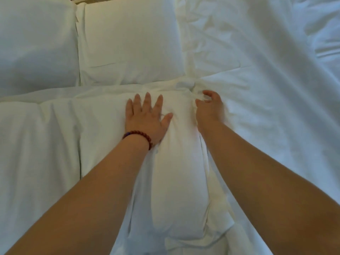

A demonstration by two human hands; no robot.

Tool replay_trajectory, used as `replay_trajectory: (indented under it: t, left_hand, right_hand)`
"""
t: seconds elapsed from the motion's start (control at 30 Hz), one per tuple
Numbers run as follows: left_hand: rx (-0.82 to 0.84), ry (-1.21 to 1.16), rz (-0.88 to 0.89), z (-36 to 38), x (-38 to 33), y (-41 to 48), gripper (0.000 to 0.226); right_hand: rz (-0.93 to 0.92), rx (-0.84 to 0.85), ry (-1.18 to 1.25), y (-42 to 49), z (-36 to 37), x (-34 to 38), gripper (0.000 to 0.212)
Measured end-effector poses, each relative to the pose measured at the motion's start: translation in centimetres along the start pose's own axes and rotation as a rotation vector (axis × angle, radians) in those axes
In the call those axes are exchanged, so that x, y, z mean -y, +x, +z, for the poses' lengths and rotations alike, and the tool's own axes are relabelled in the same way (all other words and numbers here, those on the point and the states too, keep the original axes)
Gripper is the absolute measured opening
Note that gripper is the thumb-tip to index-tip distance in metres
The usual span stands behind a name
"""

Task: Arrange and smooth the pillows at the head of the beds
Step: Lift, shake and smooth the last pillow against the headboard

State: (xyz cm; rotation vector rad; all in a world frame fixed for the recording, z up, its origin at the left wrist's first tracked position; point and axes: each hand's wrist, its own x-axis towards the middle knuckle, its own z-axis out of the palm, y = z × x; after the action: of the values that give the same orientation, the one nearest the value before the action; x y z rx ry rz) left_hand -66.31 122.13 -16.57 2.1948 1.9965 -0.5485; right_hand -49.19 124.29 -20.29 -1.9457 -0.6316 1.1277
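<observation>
Nearest us, a plump white pillow (pixel 176 181) lies lengthwise under both forearms, its loose case flap spilling at the near end. Our left hand (pixel 147 118), a beaded bracelet (pixel 139 137) at the wrist, rests flat on the pillow's far end, fingers (pixel 147 100) spread open and pressing down. Our right hand (pixel 208 107) sits at the pillow's far right corner, fingers curled shut on a pinch of bunched fabric where case meets sheet (pixel 266 89); we cannot tell which layer is actually caught. Step in hand, as we judge it: squaring and smoothing this corner. To do it well, we should keep the left palm as an anchor, draw the corner out taut with the right, then sweep outward from the middle so creases run off the edge instead of gathering. Beyond, two more pillows lie side by side at the head of the bed, the nearer one (pixel 128 45) fairly smooth, the far-left one (pixel 35 45) in shadow. The sheet to the right is creased.
</observation>
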Motion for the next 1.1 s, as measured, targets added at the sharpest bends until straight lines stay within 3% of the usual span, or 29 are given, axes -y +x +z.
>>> replay_trajectory:
  t: [0.07, 0.2, 0.33, 0.47, 0.57, 0.9, 1.1]
  left_hand:
    - [0.035, -0.046, 0.005, 0.7, -0.2, -0.4, 0.071]
    - [0.078, -0.077, 0.021, 1.4, -0.6, -2.9, 0.068]
    - [0.151, -0.065, 0.037, 0.5, -0.4, -1.2, 0.068]
    - [0.077, -0.049, 0.031, -2.3, 1.6, 3.5, 0.071]
    - [0.221, -0.066, 0.015, -1.0, 1.8, 4.3, 0.076]
    - [0.308, -0.099, 0.056, 1.0, 0.5, -0.4, 0.079]
    - [0.215, -0.119, 0.052, 1.7, 0.1, -0.5, 0.075]
  right_hand:
    - [-0.053, -0.112, -0.057, -1.0, -0.7, -0.7, 0.019]
    - [-0.051, -0.187, 0.092, -3.1, -2.1, -2.3, 0.02]
    - [-0.101, -0.06, -0.077, -0.5, -1.3, -1.5, 0.035]
    - [-0.18, 0.161, -0.184, 1.5, 0.8, 0.3, 0.048]
    - [-0.173, 0.298, -0.285, 0.4, 1.2, -1.1, 0.044]
    - [-0.09, 0.227, -0.179, -4.2, -1.5, -4.4, 0.041]
    - [-0.19, 0.148, -0.194, -5.1, -2.0, -3.2, 0.038]
